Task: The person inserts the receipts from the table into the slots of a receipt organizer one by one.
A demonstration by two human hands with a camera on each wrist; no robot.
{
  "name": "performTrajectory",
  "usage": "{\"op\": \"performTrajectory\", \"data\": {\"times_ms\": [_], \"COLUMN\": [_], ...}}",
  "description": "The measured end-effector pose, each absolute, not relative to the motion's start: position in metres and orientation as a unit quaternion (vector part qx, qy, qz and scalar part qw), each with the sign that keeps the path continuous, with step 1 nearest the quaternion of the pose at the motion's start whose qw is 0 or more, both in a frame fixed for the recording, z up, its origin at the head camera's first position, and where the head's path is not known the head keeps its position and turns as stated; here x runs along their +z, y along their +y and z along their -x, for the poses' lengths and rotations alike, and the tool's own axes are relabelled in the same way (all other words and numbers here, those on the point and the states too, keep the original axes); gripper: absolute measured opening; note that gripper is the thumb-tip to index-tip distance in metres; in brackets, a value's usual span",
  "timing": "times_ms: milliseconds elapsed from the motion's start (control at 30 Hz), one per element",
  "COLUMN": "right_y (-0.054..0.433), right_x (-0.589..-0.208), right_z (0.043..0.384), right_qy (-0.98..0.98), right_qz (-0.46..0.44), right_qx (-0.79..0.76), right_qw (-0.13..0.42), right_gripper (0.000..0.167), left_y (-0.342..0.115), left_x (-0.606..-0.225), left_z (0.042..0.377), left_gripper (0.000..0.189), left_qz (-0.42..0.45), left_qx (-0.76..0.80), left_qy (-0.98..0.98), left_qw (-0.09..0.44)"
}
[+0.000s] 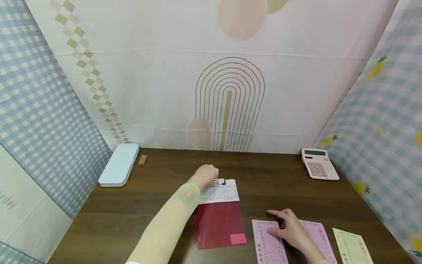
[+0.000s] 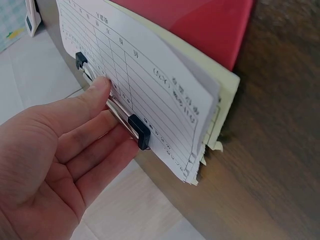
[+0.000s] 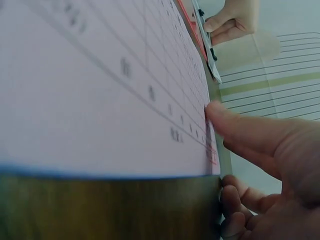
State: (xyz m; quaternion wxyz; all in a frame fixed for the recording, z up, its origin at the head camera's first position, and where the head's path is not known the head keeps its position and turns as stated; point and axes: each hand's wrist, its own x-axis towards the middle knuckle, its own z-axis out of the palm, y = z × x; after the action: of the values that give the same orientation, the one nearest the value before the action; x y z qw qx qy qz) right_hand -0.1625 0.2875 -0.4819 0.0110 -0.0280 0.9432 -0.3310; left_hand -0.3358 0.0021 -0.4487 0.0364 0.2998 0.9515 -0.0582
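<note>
A dark red clipboard (image 1: pixel 220 225) lies on the table with a stack of white printed forms (image 1: pixel 222 192) at its top end. Yellowish sheets (image 2: pixel 227 92) show beneath the white ones in the left wrist view. My left hand (image 1: pixel 206 175) holds the metal clip (image 2: pixel 120 107) with black ends, thumb on top and fingers below. To the right, my right hand (image 1: pixel 291 229) rests over two pink printed forms, its index finger stretched out. Its thumb touches the left pink form (image 1: pixel 268 240); the right pink form (image 1: pixel 318 238) lies partly behind the hand.
A yellow form (image 1: pixel 352 247) lies at the right. At the back right stands a white calculator (image 1: pixel 318 165). A light blue case (image 1: pixel 119 165) and a small orange eraser-like block (image 1: pixel 142 160) sit at the back left. Patterned cloth walls (image 1: pixel 158 91) enclose the table.
</note>
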Motion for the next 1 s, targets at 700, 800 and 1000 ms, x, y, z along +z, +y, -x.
{"op": "performTrajectory", "data": {"times_ms": [700,800,1000], "right_y": [0.2809,0.2807,0.2809], "right_x": [-0.4804,-0.4815,-0.48], "right_z": [0.1691,0.1692,0.1687], "right_qy": [0.966,0.967,0.969], "right_qz": [0.03,0.031,0.025], "right_qx": [-0.255,-0.25,-0.244], "right_qw": [-0.04,-0.046,-0.032], "right_gripper": [0.022,0.021,0.023], "left_y": [0.0015,0.0017,0.0028], "left_x": [-0.4496,-0.4491,-0.4476], "left_z": [0.3369,0.3362,0.335], "left_gripper": [0.02,0.018,0.017], "left_qz": [-0.299,-0.297,-0.292], "left_qx": [-0.054,-0.052,-0.049], "left_qy": [0.952,0.952,0.954], "left_qw": [0.044,0.047,0.051]}}
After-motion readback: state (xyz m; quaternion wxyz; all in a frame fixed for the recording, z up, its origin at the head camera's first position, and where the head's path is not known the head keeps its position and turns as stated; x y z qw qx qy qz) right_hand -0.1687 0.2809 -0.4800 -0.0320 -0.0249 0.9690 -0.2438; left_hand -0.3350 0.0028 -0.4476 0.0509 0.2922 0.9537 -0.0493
